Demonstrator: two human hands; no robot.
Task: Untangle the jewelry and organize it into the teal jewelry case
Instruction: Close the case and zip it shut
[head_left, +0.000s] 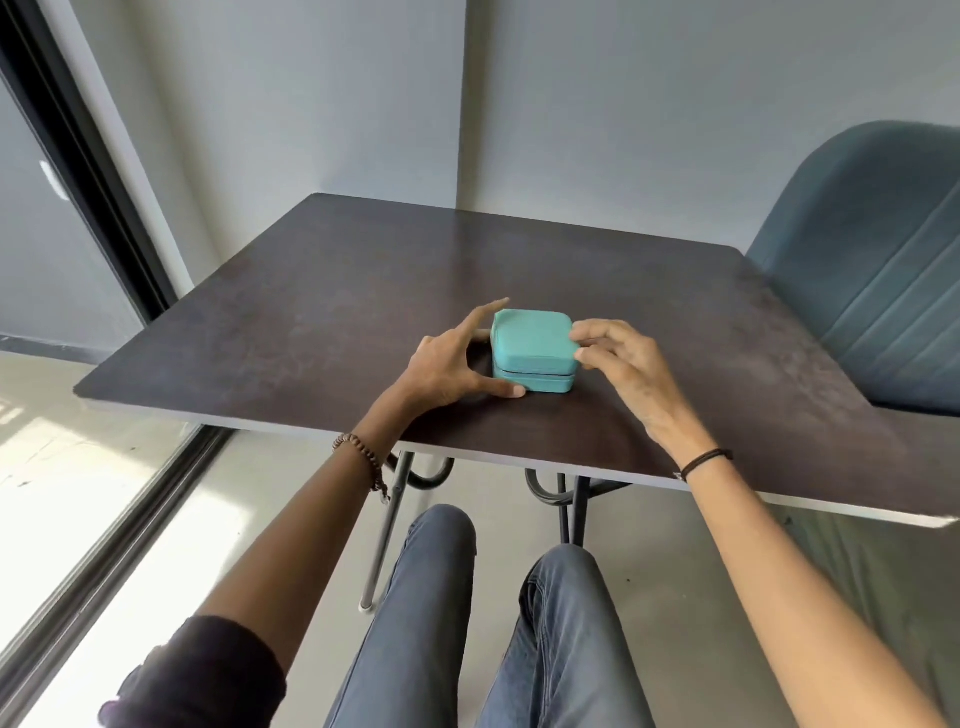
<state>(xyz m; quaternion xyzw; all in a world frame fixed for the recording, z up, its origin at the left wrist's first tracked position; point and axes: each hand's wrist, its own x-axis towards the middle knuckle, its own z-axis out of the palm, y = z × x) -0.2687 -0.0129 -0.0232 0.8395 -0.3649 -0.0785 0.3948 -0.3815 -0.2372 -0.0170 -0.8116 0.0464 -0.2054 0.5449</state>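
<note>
Case (532, 345) closed, left hand (448, 370), right hand (626, 366) touching

A: Case?
B: Teal case (532, 345) closed, mid table (311, 291).
A: Hands?
B: Left hand (452, 366) at its left side, thumb touching front-left corner, index straight. Right hand (618, 364) w/ curled fingertips on lid's right edge.
A: Else?
B: Blue chair (878, 270), far right.

teal jewelry case (532, 345): matt, fine-grained, leather-like cover
table top (311, 312): dark matt laminate, mottled with dull patches
table legs (387, 525): smooth metal tube
chair (872, 291): blue-grey cloth upholstery, stitched seams
bracelet (358, 457): brown beads, wood-like
wrist band (704, 460): black cord
trousers (426, 597): grey-blue denim
floor (156, 545): smooth, slightly glossy
</note>
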